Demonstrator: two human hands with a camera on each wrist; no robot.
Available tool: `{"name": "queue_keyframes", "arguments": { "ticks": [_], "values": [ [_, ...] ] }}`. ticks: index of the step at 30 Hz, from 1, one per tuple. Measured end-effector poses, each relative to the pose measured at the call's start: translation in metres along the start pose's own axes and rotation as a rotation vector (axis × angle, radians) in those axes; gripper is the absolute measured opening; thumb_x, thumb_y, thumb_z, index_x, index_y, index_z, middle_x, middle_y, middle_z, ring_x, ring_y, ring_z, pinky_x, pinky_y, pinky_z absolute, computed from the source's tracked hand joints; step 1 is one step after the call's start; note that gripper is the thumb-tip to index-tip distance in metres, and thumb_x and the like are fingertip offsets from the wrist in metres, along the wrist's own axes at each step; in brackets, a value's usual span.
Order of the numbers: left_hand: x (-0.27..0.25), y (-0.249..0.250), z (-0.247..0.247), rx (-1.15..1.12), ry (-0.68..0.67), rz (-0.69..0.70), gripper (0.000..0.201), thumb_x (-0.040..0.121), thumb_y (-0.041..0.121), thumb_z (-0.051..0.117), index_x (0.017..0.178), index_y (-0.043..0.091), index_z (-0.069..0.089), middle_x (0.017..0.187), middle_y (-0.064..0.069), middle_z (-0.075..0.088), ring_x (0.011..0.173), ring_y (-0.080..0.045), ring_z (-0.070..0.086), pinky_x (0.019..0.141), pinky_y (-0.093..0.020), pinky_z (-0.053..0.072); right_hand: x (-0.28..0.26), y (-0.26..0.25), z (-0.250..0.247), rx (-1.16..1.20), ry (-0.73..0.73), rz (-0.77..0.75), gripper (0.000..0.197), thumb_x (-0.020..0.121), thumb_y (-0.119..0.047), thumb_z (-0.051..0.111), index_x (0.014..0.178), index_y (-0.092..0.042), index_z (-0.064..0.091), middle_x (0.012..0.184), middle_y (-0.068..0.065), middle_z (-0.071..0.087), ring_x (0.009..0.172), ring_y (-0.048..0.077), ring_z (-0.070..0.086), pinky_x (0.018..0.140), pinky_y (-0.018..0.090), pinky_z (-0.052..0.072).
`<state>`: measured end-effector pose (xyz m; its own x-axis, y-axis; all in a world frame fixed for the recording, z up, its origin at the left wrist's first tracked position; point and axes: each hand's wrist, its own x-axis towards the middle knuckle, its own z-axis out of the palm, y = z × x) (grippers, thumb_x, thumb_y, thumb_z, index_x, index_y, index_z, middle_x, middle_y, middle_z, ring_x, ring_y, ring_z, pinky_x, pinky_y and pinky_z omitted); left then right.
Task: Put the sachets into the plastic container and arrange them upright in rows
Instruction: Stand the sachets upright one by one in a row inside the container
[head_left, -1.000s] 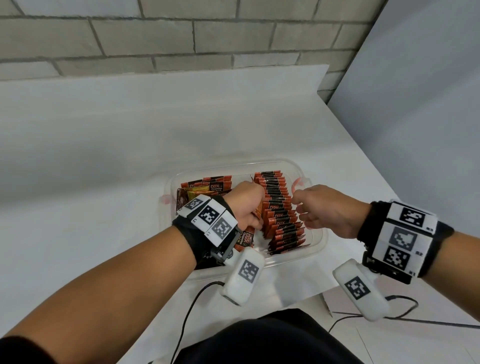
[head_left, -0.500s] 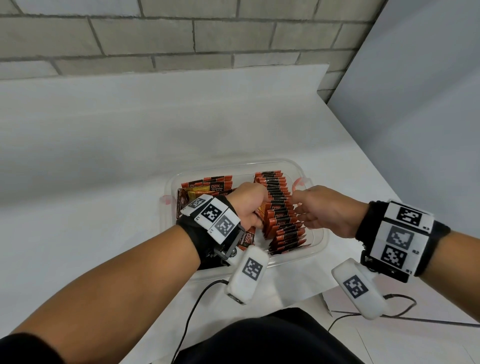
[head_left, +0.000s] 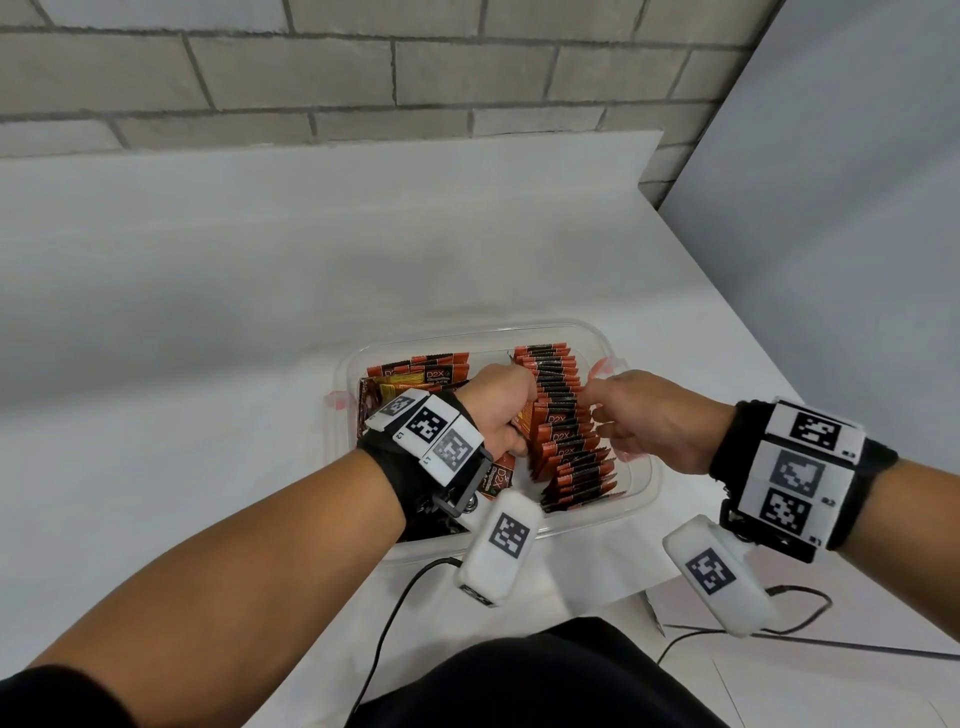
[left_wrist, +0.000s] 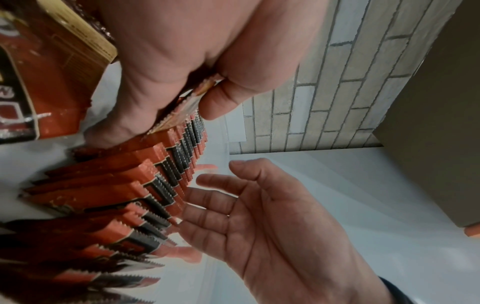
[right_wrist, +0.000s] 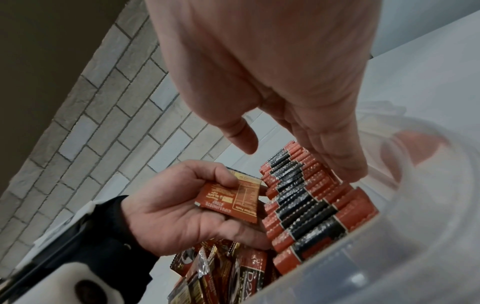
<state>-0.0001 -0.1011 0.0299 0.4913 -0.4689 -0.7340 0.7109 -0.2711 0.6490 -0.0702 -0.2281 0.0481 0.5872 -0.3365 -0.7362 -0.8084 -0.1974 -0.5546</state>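
**A:** What has shifted over the last second?

**B:** Very little. Your left hand (head_left: 501, 410) has edged slightly toward the near end of the clear plastic container (head_left: 642, 480), which sits at the near edge of the white worktop (head_left: 208, 322). Its thumb and fingers are pinched on one red sachet (right_wrist: 231, 200), held against the left side of the upright row of red-and-black sachets (head_left: 563, 421).

**A:** And your right hand (head_left: 652, 421)?

**B:** It has barely moved: fingers straight and relaxed, holding nothing, their tips on the row's right side, steadying it.

**A:** So what does that mean for the job?

**B:** I'd judge you're about to slot that sachet into the right-hand row. The loose sachets (head_left: 415, 376) on the left of the container are still unsorted.
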Motion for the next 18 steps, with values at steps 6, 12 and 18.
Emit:
{"name": "queue_keyframes", "arguments": {
  "ticks": [6,12,18],
  "values": [
    [-0.004,0.001,0.001,-0.023,0.001,-0.011,0.018,0.092,-0.005,0.036,0.097,0.001,0.052,0.098,-0.018,0.062,0.091,-0.032,0.063,0.094,-0.052,0.048,0.007,-0.001,0.0,0.042,0.0,-0.012,0.013,0.089,-0.025,0.049,0.093,-0.014,0.055,0.088,0.006,0.05,0.08,0.019,0.042,0.069,0.03,0.036],
    [-0.004,0.002,-0.001,0.0,0.014,-0.031,0.017,0.091,-0.006,0.036,0.091,0.002,0.051,0.102,-0.022,0.064,0.101,-0.036,0.063,0.098,-0.055,0.045,0.009,-0.002,0.0,0.053,0.004,-0.04,0.011,0.089,-0.022,0.048,0.094,-0.014,0.054,0.086,0.005,0.052,0.081,0.017,0.045,0.074,0.03,0.037],
    [-0.003,0.001,-0.002,0.005,0.016,-0.027,0.018,0.091,-0.006,0.035,0.09,0.002,0.051,0.097,-0.02,0.065,0.093,-0.034,0.065,0.092,-0.052,0.049,0.011,-0.002,0.0,0.047,0.01,-0.044,0.013,0.09,-0.023,0.048,0.095,-0.014,0.056,0.086,0.004,0.055,0.081,0.017,0.048,0.075,0.03,0.038]
  ]
}}
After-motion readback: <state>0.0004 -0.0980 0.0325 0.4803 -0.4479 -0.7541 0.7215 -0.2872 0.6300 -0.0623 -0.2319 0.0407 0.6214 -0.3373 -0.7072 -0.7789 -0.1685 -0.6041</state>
